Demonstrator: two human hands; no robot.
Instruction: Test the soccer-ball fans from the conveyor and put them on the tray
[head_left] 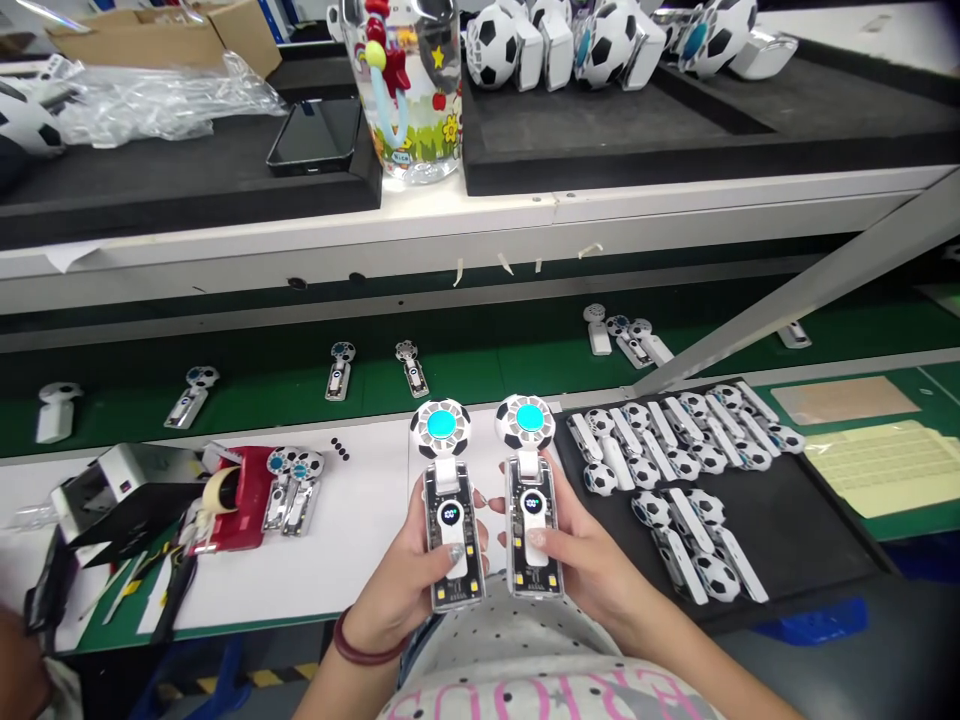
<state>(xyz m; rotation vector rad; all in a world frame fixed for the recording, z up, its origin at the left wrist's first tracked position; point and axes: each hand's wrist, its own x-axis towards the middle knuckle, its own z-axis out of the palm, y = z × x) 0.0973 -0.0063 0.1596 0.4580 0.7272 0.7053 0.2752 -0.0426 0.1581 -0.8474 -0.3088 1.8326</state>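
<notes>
My left hand (424, 570) grips a soccer-ball handheld fan (451, 510) with a clear handle, a lit round display and a cyan hub. My right hand (581, 560) grips a matching fan (531, 510), its thumb on the white strip of the handle. Both fans stand side by side, heads pointing away from me, and they do not touch. Just right of my right hand lies a black tray (817, 545) holding several white soccer-ball fans (679, 500). Parts of the fans' handles are hidden by my fingers.
A green conveyor belt (480, 375) carries several fans behind a white work mat (352, 530). A red box (240, 500), tape roll (221, 490) and two fans lie left. Above stand a shelf (480, 215), a phone (315, 135) and a patterned tumbler (401, 90).
</notes>
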